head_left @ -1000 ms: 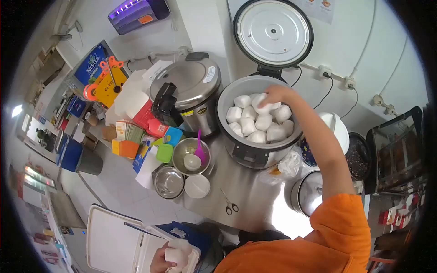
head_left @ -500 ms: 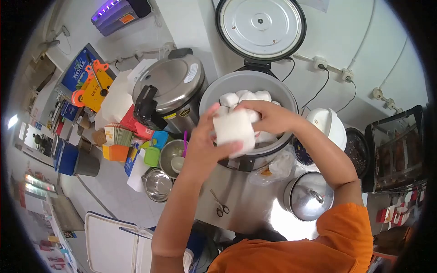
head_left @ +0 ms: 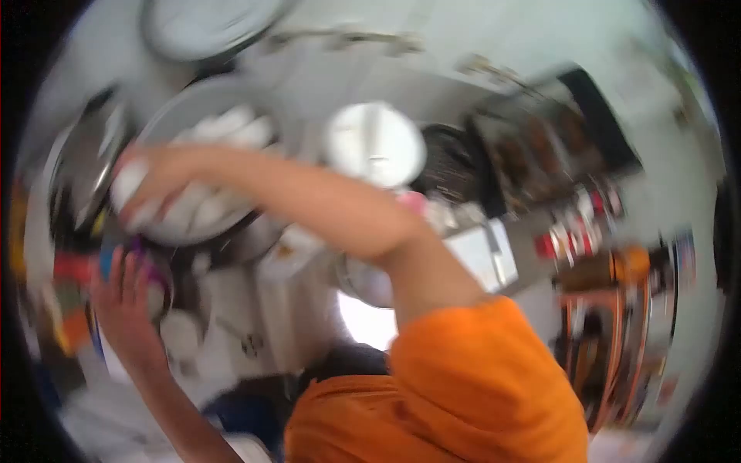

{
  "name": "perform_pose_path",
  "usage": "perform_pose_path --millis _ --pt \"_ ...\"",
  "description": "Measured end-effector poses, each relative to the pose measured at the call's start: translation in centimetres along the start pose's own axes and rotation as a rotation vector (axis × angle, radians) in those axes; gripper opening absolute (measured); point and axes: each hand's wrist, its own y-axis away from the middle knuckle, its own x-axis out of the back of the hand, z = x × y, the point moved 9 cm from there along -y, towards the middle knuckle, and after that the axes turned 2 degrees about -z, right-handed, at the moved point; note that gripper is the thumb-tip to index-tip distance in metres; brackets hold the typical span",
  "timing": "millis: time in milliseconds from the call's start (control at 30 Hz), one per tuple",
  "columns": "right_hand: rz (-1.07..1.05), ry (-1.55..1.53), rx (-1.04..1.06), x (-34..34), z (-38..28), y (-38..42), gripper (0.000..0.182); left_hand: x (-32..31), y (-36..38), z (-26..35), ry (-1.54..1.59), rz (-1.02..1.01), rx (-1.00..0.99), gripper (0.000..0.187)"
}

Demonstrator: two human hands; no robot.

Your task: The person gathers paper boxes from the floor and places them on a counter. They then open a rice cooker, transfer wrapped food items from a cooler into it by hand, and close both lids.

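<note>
Several white bundles [head_left: 251,132] inside grey pot [head_left: 171,117]

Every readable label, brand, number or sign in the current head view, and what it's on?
None readable: the view is blurred.
White bundles in the grey pot: no lettering legible.
Red-and-white items at right: too blurred to read.
Orange shirt: no lettering visible.

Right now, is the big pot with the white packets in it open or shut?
Open. Though blurred, the lid stands raised behind the pot, and white packets show inside.
</note>
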Motion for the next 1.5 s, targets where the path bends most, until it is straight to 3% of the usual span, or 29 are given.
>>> perform_pose_path --millis 67,200,267,300,333,367,433,467,500,533,600,633,667,700,733,767,800,900,967,1000,1033,1100,1167,1200,1267,1333,1400,1467,1500 --pt "-0.168 0.458 -0.071 1.2 1.6 -0.5 0.064 4.0 4.2 1.2 -0.2 0.007 -0.06 0.053" --pt "-0.546 1.632 -0.443 5.7 13.8 -2.0 0.049 16.7 14.5 1.9 -0.246 0.137 -0.036 0.041" --pt "-0.458 1.846 -0.407 7.6 13.1 -1.7 0.039 25.3 20.6 0.9 -0.368 0.357 -0.01 0.028" --pt "0.084 1.631 -0.164 5.3 6.8 0.1 0.036 30.2 25.0 0.5 -0.409 0.485 0.002 0.022" --pt "0.182 1.474 0.162 4.1 4.2 0.6 0.039 33.3 29.2 0.5 -0.449 0.633 0.01 0.017" --pt "0.207 1.33 0.275 -0.5 1.0 1.4 0.04 36.8 33.5 0.3 -0.479 0.786 0.028 0.012" --pt "0.052 1.039 0.025 -14.4 -4.5 4.6 0.039 43.3 42.8 -1.6 -0.506 0.999 0.162 0.01" --pt "-0.106 0.661 0.079 -21.0 -4.5 6.7 0.037 46.1 46.8 -2.8 -0.525 1.091 0.178 0.011" --pt "-0.344 0.376 -0.047 -27.9 -1.9 6.6 0.038 49.8 48.2 -5.2 -0.547 1.165 0.191 0.012" --pt "-0.49 0.237 -0.035 -35.8 -0.2 8.8 0.038 53.0 50.5 -6.5 -0.776 1.16 0.216 0.015" --pt "-0.92 0.13 -0.052 -51.8 2.9 13.0 0.039 57.4 52.1 -9.2 -1.122 1.019 0.283 0.023" --pt "-1.105 0.249 -0.153 -58.4 5.0 14.7 0.043 58.2 51.5 -10.7 -1.234 0.891 0.314 0.028" --pt "-1.23 0.43 -0.084 -64.3 10.3 16.3 0.046 59.0 51.1 -13.0 -1.303 0.716 0.45 0.03" --pt "-1.27 0.691 0.123 -69.0 14.6 17.6 0.045 60.1 50.5 -15.3 -1.368 0.529 0.574 0.032" --pt "-1.345 0.953 0.145 -72.4 16.8 18.7 0.043 60.8 51.4 -16.3 -1.363 0.549 0.564 0.032" --pt "-1.413 1.214 0.158 -75.6 19.7 18.8 0.041 60.9 51.5 -18.4 -1.634 0.348 0.564 0.037" --pt "-1.294 1.281 0.293 -78.4 23.1 18.1 0.04 60.6 51.6 -20.3 -1.889 0.123 0.558 0.043" --pt "-0.815 1.454 0.711 -82.2 28.8 14.4 0.035 61.7 52.1 -22.7 -1.714 0.057 0.696 0.054" --pt "-0.931 1.556 0.341 -82.7 31.9 10.6 0.033 61.9 50.9 -21.6 -1.439 0.219 0.788 0.056" --pt "-0.941 1.567 0.346 -82.6 32.3 10.3 0.033 62.2 50.9 -21.4 -1.167 0.351 0.863 0.058" --pt "-0.931 1.531 0.434 -82.4 31.9 10.3 0.033 62.1 50.4 -21.0 -1.151 0.354 0.861 0.058" --pt "-0.923 1.506 0.52 -82.5 31.4 11.3 0.034 62.4 50.1 -21.6 -0.41 0.621 0.797 0.057" --pt "-0.629 1.505 0.505 -81.4 29.8 11.2 0.037 64.6 48.5 -24.0 -0.482 0.752 0.686 0.056" --pt "-0.627 1.517 0.506 -81.7 29.4 11.6 0.037 65.7 47.9 -24.1 -0.563 0.877 0.577 0.056" --pt "-0.574 1.22 0.055 -80.3 29.1 10.9 0.04 65.7 46.1 -23.1 -0.752 0.891 0.551 0.056" --pt "-0.632 1.078 0.153 -80.7 31.0 11.1 0.047 65.4 45.0 -21.6 -0.94 0.908 0.528 0.057" --pt "-0.689 0.922 0.247 -81.4 31.5 11.1 0.054 65.1 43.9 -22.4 -1.063 0.727 0.734 0.061" --pt "-0.818 0.914 -0.085 -82.3 33.1 11.7 0.06 64.6 43.3 -22.1 -1.075 0.675 0.746 0.063" --pt "-0.818 0.91 -0.085 -82.8 33.0 11.9 0.06 64.2 43.1 -22.6 -1.09 0.619 0.762 0.065"
